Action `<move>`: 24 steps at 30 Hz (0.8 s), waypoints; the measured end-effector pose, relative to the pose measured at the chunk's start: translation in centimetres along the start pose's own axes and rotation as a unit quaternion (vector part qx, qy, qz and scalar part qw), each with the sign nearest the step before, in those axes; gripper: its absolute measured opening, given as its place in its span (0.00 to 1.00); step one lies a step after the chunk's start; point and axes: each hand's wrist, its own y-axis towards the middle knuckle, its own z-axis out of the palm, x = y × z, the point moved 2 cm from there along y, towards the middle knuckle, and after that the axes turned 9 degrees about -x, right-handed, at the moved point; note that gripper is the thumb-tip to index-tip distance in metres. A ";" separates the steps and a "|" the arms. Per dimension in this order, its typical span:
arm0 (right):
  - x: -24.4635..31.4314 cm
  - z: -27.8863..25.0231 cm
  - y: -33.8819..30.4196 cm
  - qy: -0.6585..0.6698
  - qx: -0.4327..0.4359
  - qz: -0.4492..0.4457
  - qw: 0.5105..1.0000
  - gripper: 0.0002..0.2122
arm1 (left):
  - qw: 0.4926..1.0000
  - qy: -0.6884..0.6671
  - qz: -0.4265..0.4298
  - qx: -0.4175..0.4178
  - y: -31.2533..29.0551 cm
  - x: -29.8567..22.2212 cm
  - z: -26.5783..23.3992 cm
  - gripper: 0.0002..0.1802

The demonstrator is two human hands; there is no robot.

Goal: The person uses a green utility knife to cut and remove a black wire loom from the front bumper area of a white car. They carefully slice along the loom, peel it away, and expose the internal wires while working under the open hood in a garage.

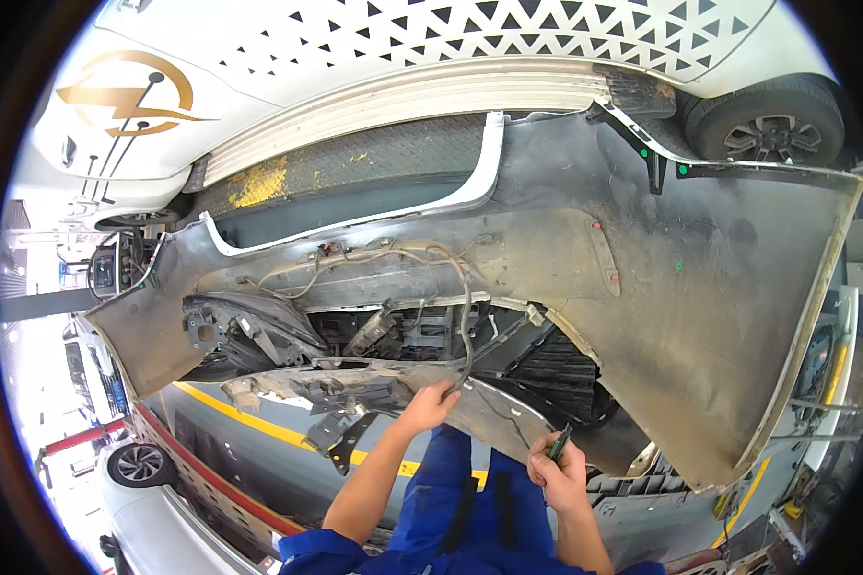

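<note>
A large car bumper cover [738,249] lies in front of me with its dusty inner side showing. Along its middle runs a wiring harness [467,311], which curves down toward me. My left hand [428,408] is closed on the lower end of that harness, at the bumper's near edge. Farther right, my right hand [559,471] grips a slim green-and-black tool [559,444], its exact kind not clear. A thin wire [510,419] hangs close to the right hand. Black plastic grille parts [431,331] fill the bumper's central opening.
Beyond the bumper stands a white car [355,57] with a dark wheel [772,125]. A silver car [163,517] is at the lower left, beside a red-edged lift ramp [211,479]. A black bracket [350,443] sticks out from the bumper's near edge. Yellow lines mark the floor.
</note>
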 end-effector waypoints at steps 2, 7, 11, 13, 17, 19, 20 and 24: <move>-2.1 -1.7 -0.1 -0.033 -0.094 -0.029 0.995 0.06 | 0.991 -0.133 -0.029 0.002 -1.6 -0.6 -0.9 0.16; -15.0 1.0 -0.6 -0.061 -0.096 0.111 0.987 0.03 | 0.635 -0.739 -0.194 0.113 -5.4 -0.4 -6.8 0.20; -21.8 3.4 0.4 -0.263 -0.137 0.055 0.953 0.10 | 0.522 -0.810 -0.230 0.141 -6.1 -1.0 -7.5 0.27; -20.9 2.9 1.2 -0.249 -0.211 -0.051 0.944 0.11 | 0.604 -0.751 -0.256 0.074 -6.8 -1.3 -6.0 0.28; -14.1 1.1 4.2 -0.164 -0.243 -0.034 0.955 0.10 | 0.826 -0.521 -0.159 -0.145 -7.5 -2.7 -1.8 0.23; -10.1 2.2 7.3 -0.167 -0.164 -0.085 0.969 0.16 | 0.873 -0.425 -0.136 -0.195 -7.3 -3.7 0.4 0.25; -8.6 4.0 9.6 -0.170 -0.094 -0.166 0.967 0.14 | 0.892 -0.375 -0.148 -0.203 -7.1 -4.1 1.5 0.25; -5.0 11.1 17.3 -0.445 0.222 -0.212 0.841 0.15 | 0.925 -0.152 0.013 -0.348 -5.5 -5.3 4.0 0.17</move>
